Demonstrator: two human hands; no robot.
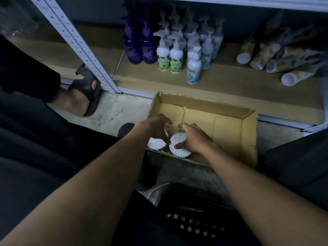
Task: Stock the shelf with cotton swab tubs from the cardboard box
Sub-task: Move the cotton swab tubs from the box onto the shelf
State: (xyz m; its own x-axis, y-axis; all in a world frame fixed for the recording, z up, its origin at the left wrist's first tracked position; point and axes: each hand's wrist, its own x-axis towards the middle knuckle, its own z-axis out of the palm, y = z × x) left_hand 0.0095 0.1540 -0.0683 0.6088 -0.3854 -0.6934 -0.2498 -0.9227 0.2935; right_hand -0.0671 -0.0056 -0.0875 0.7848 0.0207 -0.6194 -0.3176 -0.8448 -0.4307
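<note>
Both hands reach into the near corner of the cardboard box [234,139] on the floor: the right hand [193,139] grasps a white cotton swab tub [179,148] by its lid, while the left hand [156,127], fingers spread and curved, hovers over a second tub [155,143], holding nothing. Beyond, the shelf [230,82] carries upright pump bottles [175,57] and tubes [266,55] lying on their sides.
</note>
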